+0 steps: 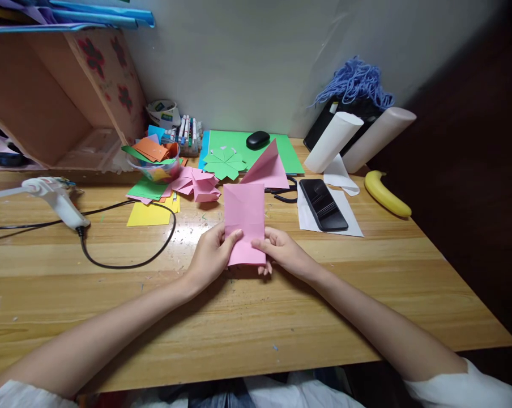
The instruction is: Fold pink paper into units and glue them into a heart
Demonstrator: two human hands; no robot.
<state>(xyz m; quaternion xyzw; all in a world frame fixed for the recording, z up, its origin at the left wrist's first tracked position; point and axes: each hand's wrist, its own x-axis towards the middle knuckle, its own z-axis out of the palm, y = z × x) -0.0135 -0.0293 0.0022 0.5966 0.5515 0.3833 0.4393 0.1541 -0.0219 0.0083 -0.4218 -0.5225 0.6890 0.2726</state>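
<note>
A folded sheet of pink paper (pixel 244 209) is held upright just above the table, between my two hands. My left hand (pixel 213 249) grips its left edge near the bottom, thumb across the front. On the right edge my right hand (pixel 281 252) pinches it the same way, with fingertips showing below and behind. Faint crease lines cross the paper's face. Behind it stands another pink sheet (pixel 269 167), folded to a point. Scissors with black handles (pixel 288 195) lie partly hidden beneath that sheet. Folded pink pieces (pixel 200 186) rest to the left.
A glue gun (pixel 56 201) with its black cable (pixel 124 266) lies left. Behind are a tub of paper scraps (pixel 154 164), a green paper flower (pixel 225 163) and a mouse (pixel 258 140). A phone (pixel 323 205), white paper rolls (pixel 335 141) and a banana (pixel 387 194) lie right.
</note>
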